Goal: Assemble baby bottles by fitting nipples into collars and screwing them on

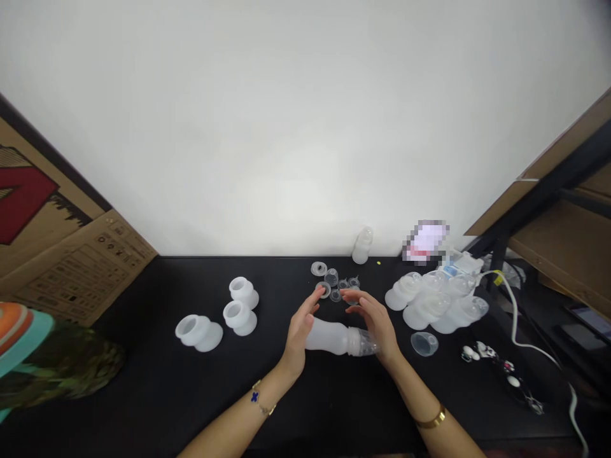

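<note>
A frosted white baby bottle [329, 336] lies sideways between my two hands, its clear cap [366, 342] facing right. My left hand [298, 337] has its palm against the bottle's base, fingers straight and pointing away from me. At the cap end, my right hand [379, 324] cups the clear dome with its palm, fingers bent over and partly apart. The bottle is held between both palms. Just beyond the fingertips are several small clear nipples [344, 284] and collar rings [319, 269]. A loose clear cap [424, 343] rests right of my right hand.
Open white bottles [241, 317] stand at left; several capped bottles [427, 305] cluster at right. One capped bottle [363, 245] stands by the wall. A large drink bottle [52, 356], cardboard box [81, 267], white cable [515, 318], small trinkets [506, 369] and shelf [563, 238] flank the black table [157, 394].
</note>
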Available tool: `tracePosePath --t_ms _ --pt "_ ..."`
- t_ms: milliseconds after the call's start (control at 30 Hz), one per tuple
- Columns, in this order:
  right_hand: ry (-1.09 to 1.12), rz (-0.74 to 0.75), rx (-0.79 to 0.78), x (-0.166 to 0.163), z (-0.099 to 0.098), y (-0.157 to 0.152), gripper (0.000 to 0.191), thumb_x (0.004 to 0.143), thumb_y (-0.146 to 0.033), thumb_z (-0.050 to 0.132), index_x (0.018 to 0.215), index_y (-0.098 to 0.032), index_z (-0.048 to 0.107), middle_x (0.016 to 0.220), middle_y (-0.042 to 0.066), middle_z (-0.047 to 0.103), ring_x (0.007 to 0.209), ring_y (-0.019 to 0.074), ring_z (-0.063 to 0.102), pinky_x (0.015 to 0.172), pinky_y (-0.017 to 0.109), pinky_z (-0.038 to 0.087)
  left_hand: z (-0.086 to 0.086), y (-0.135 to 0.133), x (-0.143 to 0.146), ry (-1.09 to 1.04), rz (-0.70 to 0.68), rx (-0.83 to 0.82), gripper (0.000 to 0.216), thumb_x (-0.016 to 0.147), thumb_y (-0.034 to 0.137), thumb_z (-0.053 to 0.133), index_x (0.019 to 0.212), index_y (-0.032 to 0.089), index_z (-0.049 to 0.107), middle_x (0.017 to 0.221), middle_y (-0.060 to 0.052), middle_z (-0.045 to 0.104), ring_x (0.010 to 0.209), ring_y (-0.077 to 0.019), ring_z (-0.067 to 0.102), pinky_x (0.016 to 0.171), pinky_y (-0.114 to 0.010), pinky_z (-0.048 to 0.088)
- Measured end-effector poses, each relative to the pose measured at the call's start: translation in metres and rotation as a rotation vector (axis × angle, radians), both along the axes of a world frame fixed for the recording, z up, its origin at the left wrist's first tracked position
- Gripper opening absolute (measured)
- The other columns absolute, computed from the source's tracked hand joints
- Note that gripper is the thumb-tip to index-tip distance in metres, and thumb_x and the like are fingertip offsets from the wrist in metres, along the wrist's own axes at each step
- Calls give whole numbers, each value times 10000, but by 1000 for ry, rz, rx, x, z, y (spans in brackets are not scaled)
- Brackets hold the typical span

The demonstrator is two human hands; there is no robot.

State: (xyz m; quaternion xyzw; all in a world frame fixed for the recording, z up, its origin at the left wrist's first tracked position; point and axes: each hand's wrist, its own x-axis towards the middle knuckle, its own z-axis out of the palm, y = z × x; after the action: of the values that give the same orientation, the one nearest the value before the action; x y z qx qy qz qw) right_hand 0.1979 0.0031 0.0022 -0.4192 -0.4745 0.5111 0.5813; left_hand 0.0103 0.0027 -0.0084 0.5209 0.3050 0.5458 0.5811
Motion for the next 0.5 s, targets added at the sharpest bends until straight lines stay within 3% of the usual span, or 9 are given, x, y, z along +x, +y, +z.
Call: tracePosePath --t_ms 100,200,267,333,400,500 --pt "16 73 -36 0 3 0 330 933 -399 514 1178 -272 694 1340 68 610 1240 300 514 898 413 493 1 -1 -2 -21 -20 16 620 937 618 393 1422 245 497 1548 -46 386 1457 -301 259 1198 -450 199" --pt "31 136 -51 -1 5 -2 374 945 -425 495 1256 -287 651 1411 57 560 1316 308 458 965 454 472 5 3 -4 -81 -103 -85 660 966 632 245 1372 218 560 1564 -31 346 1486 -281 176 1224 -441 94" --pt "39 154 -51 -1 5 -2 393 941 -448 503 1273 -289 642 1427 55 549 1337 313 441 989 475 461 8 8 -6 -134 -189 -190 743 975 624 158 1263 157 659 1519 -72 420 1481 -296 190 1225 -453 65" --pt "42 160 -53 -2 4 -3 401 931 -471 523 1264 -287 649 1438 54 539 1353 318 426 1007 488 451 11 11 -7 -170 -236 -289 738 984 605 186 1187 121 706 1460 -114 495 1466 -307 235 1224 -453 65" --pt "45 165 -63 -1 3 -2 404 919 -489 542 1247 -286 662 1448 53 529 1364 323 415 1015 495 446 13 13 -8 -187 -263 -388 599 992 553 306 1310 154 621 1397 -133 560 1431 -317 323 1205 -503 131" --pt "52 191 -81 0 4 -1 411 914 -500 547 1247 -289 662 1451 56 526 1363 327 419 1016 505 445 14 14 -9 -208 -282 -417 574 982 453 449 1514 286 313 1398 -105 567 1406 -285 380 1180 -524 203"
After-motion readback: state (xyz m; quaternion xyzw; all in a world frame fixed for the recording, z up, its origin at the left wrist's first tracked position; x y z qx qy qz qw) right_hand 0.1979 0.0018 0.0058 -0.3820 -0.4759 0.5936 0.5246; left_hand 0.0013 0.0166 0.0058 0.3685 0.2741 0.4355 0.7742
